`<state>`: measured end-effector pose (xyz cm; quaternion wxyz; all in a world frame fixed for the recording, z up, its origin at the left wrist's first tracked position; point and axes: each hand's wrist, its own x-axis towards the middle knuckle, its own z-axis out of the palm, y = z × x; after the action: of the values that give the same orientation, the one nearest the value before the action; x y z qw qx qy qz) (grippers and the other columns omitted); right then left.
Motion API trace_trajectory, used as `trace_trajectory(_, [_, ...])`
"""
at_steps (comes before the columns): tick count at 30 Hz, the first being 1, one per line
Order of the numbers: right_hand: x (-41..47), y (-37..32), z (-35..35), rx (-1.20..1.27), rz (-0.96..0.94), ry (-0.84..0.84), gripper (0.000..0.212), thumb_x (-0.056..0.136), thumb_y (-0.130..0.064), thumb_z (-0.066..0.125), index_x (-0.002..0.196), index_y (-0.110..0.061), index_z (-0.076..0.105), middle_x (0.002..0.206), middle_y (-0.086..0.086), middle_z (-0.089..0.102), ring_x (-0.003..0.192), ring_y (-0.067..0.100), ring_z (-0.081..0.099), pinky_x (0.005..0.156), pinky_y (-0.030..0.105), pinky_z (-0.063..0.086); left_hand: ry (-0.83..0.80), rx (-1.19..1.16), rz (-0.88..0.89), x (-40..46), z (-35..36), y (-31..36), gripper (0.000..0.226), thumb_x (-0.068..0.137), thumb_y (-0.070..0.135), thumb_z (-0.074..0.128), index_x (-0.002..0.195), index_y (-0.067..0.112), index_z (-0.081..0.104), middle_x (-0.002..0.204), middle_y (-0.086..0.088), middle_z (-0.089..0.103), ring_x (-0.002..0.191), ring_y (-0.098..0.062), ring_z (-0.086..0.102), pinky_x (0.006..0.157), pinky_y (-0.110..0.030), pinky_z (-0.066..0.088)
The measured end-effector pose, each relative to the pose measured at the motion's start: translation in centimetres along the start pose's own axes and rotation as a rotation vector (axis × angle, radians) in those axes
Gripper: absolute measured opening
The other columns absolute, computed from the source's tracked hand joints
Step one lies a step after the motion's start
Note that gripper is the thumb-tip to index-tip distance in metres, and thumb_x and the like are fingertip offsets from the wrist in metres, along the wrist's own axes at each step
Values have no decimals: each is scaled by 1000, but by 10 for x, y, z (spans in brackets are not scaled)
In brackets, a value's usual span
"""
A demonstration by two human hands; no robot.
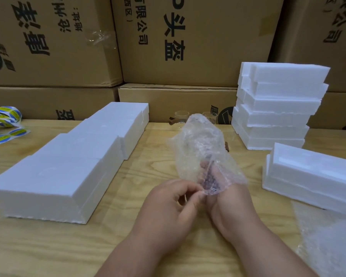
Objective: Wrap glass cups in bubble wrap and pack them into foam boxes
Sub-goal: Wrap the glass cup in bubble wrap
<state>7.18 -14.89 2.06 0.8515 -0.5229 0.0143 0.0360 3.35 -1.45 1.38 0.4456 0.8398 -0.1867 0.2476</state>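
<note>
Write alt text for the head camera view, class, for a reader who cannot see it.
Two hands, left hand and right hand, hold a bubble wrap bundle above a wooden table, white foam boxes on both sides.

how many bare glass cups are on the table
2, both at the back of the table behind the bubble wrap bundle: one glass cup to the left, another glass cup to the right. The bundle may hide more, and whether it holds a cup cannot be told.
</note>
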Motion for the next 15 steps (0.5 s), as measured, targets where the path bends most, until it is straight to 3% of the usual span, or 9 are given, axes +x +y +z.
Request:
trace_trajectory(1, [0, 0, -2, 15, -20, -26, 23, 98, 9, 44, 106, 6, 66, 84, 18, 64, 78, 31, 65, 72, 43, 55, -9, -14, 14, 0, 1, 2, 6, 89, 27, 70, 85, 28, 74, 78, 20, 65, 76, -10, 61, 71, -19, 46])
trace_trajectory(3, [-1, -1, -4, 11, -31, -36, 30, 93, 14, 45, 78, -4, 65, 68, 11, 60, 61, 24, 62, 55, 34, 54, -28, -48, 58, 0, 3, 9, 5, 90, 26, 70, 86, 28, 73, 76, 18, 64, 73, -10, 60, 69, -20, 47])
trace_trajectory(6, [-5, -6, -6, 90, 14, -95, 41, 94, -2, 50, 57, -17, 59, 57, 5, 52, 49, 18, 52, 44, 28, 46, -45, -109, 104, -2, 8, 19, 5, 91, 27, 70, 86, 27, 72, 72, 14, 64, 68, -11, 59, 65, -28, 50])
trace_trajectory(8, [-4, -9, -6, 98, 38, -108, 36, 92, -10, 56, 57, -17, 60, 57, 5, 49, 49, 19, 51, 45, 27, 44, -73, -180, 86, -4, 11, 23, 6, 90, 27, 71, 84, 25, 73, 69, 15, 63, 64, -8, 59, 62, -25, 49])
trace_trajectory(10, [-1, -9, -6, 45, 47, -134, 22, 93, -14, 61, 71, -12, 60, 66, 11, 47, 59, 25, 48, 53, 32, 43, -70, -308, 19, -7, 11, 24, 13, 89, 32, 69, 78, 25, 73, 67, 17, 64, 63, -2, 60, 62, -17, 47])
trace_trajectory(12, [5, 1, -11, -52, 51, -85, 19, 96, -5, 61, 78, -9, 56, 73, 12, 48, 69, 27, 49, 63, 38, 48, 78, -397, -124, -6, 10, 19, 18, 86, 42, 65, 81, 26, 73, 71, 12, 67, 66, -5, 60, 64, -17, 49])
trace_trajectory(14, [6, 11, -19, -245, 113, 126, 30, 91, 15, 59, 76, -11, 51, 79, 12, 52, 82, 28, 53, 88, 53, 54, 262, -411, -314, -2, 10, 10, 17, 85, 46, 68, 98, 36, 69, 83, 13, 63, 70, -3, 58, 65, -17, 49])
trace_trajectory(15, [5, 13, -21, -285, 129, 168, 30, 90, 20, 55, 80, -8, 53, 84, 16, 54, 90, 31, 54, 100, 58, 49, 298, -424, -414, 1, 9, 5, 20, 88, 44, 70, 107, 41, 64, 92, 15, 62, 75, 0, 60, 68, -17, 50])
